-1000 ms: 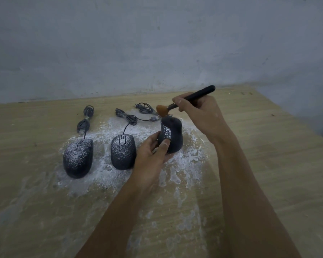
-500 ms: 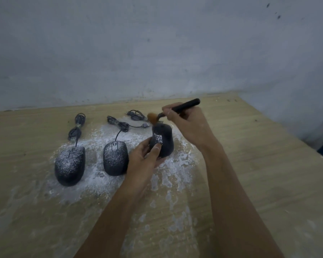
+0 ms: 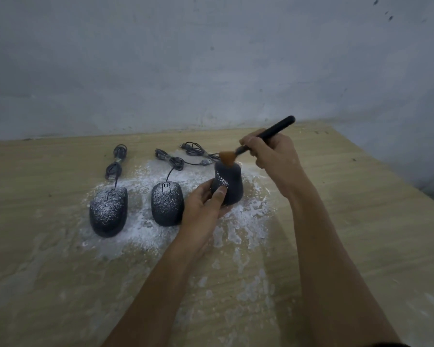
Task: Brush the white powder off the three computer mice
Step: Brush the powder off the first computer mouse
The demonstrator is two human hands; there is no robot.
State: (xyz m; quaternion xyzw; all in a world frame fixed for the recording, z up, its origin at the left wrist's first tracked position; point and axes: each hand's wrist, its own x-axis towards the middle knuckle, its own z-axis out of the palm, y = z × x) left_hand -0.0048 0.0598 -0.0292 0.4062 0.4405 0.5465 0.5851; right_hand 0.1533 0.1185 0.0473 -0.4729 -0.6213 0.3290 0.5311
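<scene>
Right hand (image 3: 273, 156) fingers pinch brush (image 3: 273, 130), bristles now down on right mouse (image 3: 232, 184), gripped tilted by left hand (image 3: 203, 209); side powder (image 3: 221, 182) remains, so cleaning is likely unfinished.

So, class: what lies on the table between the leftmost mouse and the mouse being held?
The middle mouse, lying in spilled powder; the head view shows it.

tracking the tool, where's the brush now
Head view, right of centre: the brush is in the right hand, bristles on the top end of the rightmost mouse.
</scene>
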